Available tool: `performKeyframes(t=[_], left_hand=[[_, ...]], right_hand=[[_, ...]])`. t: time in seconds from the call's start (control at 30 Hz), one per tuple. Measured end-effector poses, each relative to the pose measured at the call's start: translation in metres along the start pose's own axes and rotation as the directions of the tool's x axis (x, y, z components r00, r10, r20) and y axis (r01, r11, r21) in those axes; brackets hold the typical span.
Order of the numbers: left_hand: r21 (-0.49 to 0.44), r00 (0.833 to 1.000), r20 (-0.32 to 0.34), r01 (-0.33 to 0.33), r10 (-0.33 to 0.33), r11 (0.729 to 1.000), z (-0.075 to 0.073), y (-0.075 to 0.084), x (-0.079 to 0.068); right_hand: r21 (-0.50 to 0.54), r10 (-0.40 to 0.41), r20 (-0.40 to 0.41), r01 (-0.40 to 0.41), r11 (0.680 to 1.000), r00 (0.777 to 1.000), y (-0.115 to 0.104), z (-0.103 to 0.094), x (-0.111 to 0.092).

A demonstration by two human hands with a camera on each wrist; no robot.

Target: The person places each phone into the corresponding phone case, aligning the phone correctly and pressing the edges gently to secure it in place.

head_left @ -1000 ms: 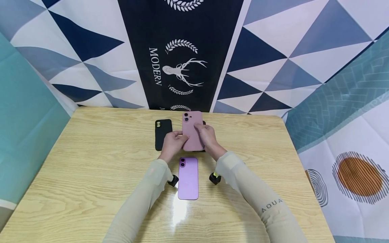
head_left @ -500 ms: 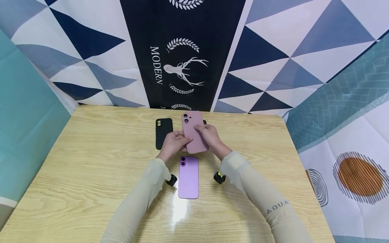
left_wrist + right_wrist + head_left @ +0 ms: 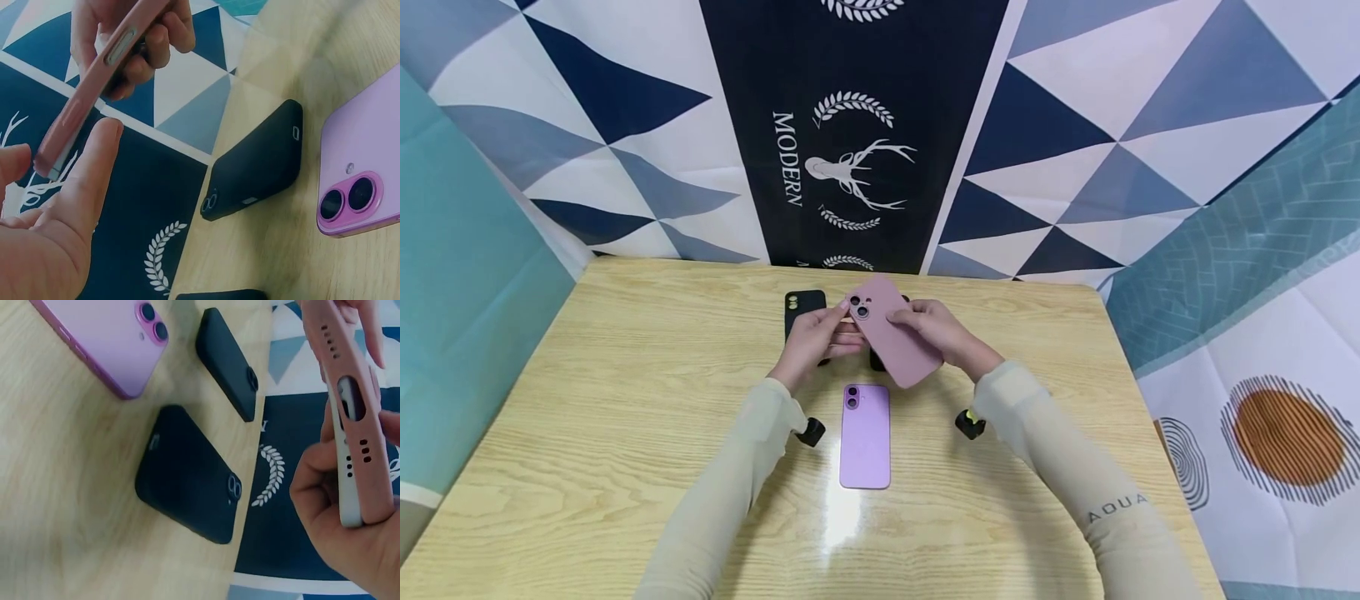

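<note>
My right hand (image 3: 946, 331) grips a phone in a pink case (image 3: 895, 337), tilted above the table with its camera corner up and left. A pale edge shows along the pink case's rim in the right wrist view. My left hand (image 3: 817, 340) is at that camera corner, its thumb and straight fingers spread either side, not gripping. Whether the thumb touches the case cannot be told. Below lies a lilac phone (image 3: 865, 442), back up. One black phone case (image 3: 803, 302) lies behind my left hand; another black one (image 3: 187, 475) lies partly hidden under the raised phone.
The wooden table (image 3: 647, 417) reaches back to a patterned cloth (image 3: 865, 125). Small black camera mounts hang below both wrists, near the left sleeve (image 3: 722, 492) and right sleeve (image 3: 1075, 467). Another patterned cloth (image 3: 1247, 375) hangs beyond the right table edge.
The pink-cased phone has turned, its lower end swinging right with my right hand. My left hand has let go of its lower left side and moved up to the camera corner.
</note>
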State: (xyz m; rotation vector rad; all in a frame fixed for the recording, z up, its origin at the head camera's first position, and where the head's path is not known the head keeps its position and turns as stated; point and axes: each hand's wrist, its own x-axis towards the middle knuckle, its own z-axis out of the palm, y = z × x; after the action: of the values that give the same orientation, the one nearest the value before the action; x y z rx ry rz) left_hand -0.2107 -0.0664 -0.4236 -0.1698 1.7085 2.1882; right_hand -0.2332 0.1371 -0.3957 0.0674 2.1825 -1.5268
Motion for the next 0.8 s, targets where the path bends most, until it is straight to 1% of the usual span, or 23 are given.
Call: performKeyframes(t=[0.2,0.33,0.47,0.53,0.63,0.73,0.8], left_hand=[[-0.035,0.998,0.046,-0.028,0.029,0.999,-0.003,0.002,-0.002],[-0.051,0.992,0.111,-0.047,0.053,0.998,-0.006,0.002,-0.004],[-0.036,0.981,0.178,-0.068,0.073,0.997,-0.008,0.004,-0.005],[-0.016,0.977,0.204,-0.066,0.068,0.998,-0.008,0.005,-0.006],[0.034,0.974,0.222,-0.045,0.037,0.998,-0.008,0.005,-0.009],[0.088,0.976,0.218,-0.024,0.004,0.996,-0.009,0.004,-0.011],[0.111,0.976,0.217,-0.022,-0.002,0.994,-0.009,0.002,-0.012]], right_hand=[[-0.075,-0.029,0.094,0.036,0.996,0.995,-0.008,-0.008,0.000],[-0.132,-0.046,0.155,0.067,0.989,0.987,-0.013,-0.012,-0.001],[-0.189,-0.059,0.223,0.103,0.977,0.973,-0.017,-0.013,-0.002],[-0.210,-0.054,0.253,0.109,0.972,0.966,-0.018,-0.014,-0.003],[-0.249,-0.042,0.291,0.118,0.961,0.956,-0.019,-0.014,-0.003],[-0.281,-0.040,0.324,0.137,0.950,0.945,-0.020,-0.013,-0.003],[-0.297,-0.044,0.341,0.152,0.943,0.939,-0.021,-0.012,-0.003]])
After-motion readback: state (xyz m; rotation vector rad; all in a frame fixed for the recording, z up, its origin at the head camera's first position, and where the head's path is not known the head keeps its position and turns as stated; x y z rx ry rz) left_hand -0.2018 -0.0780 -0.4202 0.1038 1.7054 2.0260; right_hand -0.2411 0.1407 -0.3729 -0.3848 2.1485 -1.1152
